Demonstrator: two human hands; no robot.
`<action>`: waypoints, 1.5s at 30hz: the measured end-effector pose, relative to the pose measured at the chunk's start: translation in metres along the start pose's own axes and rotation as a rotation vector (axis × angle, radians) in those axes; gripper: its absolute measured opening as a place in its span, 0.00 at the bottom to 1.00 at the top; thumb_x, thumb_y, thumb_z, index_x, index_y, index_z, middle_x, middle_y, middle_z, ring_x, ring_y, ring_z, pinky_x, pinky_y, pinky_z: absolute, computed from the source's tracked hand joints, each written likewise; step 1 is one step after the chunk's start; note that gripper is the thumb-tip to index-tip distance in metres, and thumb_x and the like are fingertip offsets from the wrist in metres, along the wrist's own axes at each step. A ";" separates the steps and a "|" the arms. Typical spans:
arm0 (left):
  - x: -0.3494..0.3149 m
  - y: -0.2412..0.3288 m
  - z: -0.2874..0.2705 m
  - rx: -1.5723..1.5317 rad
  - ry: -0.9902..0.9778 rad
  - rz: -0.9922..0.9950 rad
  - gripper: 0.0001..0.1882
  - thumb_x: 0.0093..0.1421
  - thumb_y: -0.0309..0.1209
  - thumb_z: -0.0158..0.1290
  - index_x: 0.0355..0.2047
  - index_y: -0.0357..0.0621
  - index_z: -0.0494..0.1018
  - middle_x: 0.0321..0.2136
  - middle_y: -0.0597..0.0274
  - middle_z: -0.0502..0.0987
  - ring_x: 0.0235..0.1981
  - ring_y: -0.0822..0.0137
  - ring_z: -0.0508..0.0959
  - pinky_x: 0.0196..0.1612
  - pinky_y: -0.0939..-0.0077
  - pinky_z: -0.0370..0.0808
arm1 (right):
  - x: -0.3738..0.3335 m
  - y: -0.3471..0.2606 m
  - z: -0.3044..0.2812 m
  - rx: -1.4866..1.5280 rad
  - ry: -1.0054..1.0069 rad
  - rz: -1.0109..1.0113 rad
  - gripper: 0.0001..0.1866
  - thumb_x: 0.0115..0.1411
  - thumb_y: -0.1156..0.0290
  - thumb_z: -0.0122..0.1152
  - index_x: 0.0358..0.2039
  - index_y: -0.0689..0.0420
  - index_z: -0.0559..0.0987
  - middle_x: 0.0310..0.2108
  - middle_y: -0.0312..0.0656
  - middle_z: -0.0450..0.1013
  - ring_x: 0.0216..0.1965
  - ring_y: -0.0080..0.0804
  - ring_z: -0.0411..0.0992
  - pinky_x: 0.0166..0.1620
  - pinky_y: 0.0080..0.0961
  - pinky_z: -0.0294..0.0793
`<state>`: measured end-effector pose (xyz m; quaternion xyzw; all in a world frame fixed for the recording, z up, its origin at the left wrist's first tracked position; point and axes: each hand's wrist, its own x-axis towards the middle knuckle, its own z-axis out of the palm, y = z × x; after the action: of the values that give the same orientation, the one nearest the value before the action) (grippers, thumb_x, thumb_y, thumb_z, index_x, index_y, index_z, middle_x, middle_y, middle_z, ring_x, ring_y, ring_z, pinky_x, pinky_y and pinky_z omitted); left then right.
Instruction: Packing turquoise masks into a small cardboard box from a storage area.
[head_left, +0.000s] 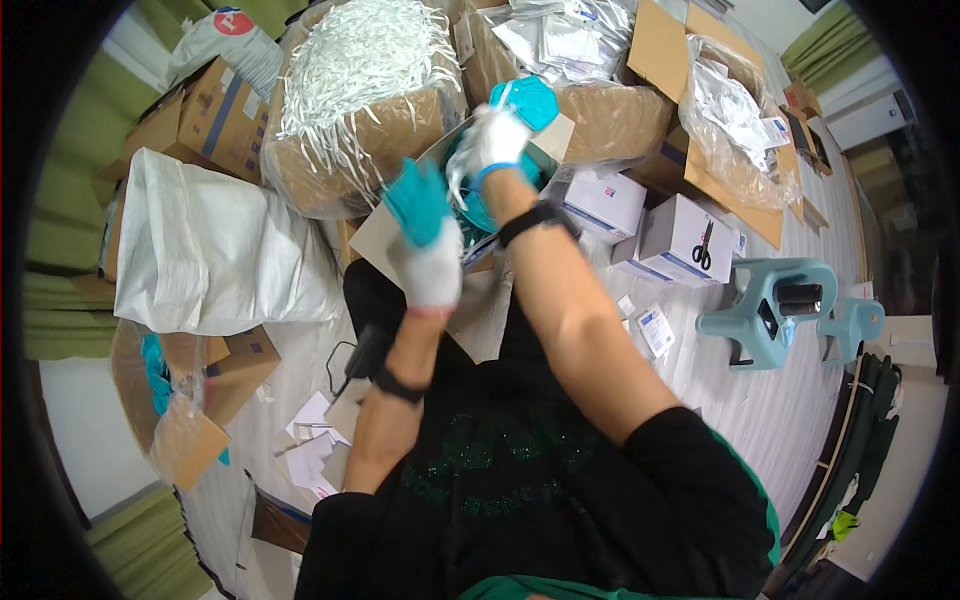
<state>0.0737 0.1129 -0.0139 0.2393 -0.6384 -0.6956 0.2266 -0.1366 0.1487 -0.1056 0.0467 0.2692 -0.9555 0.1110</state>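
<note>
Right hand pinched soft, light teal bundle in small open carton, best gripped mid-bunch; left hand blurred, its grip couldn't be told.

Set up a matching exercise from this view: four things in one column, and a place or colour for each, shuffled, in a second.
Things:
1. stool
2. white strips
3. scissors
4. white sack

Place or colour:
A. pictured on a small white box
B. pale teal, at the person's right
C. lying at the person's left, beside brown cartons
D. heaped in a lined carton at the top

Pairs: 1-B, 2-D, 3-A, 4-C
</note>
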 end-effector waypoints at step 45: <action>0.050 -0.055 0.007 0.174 -0.143 0.091 0.11 0.49 0.22 0.59 0.16 0.42 0.67 0.15 0.72 0.66 0.21 0.81 0.65 0.24 0.78 0.65 | -0.061 -0.003 -0.046 0.369 0.155 0.845 0.13 0.64 0.69 0.48 0.21 0.50 0.71 0.14 0.35 0.64 0.13 0.33 0.65 0.19 0.37 0.71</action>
<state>0.0299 0.0923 -0.0702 0.1787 -0.7211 -0.6419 0.1901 -0.0767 0.1866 -0.1342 0.2423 0.0596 -0.8521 0.4601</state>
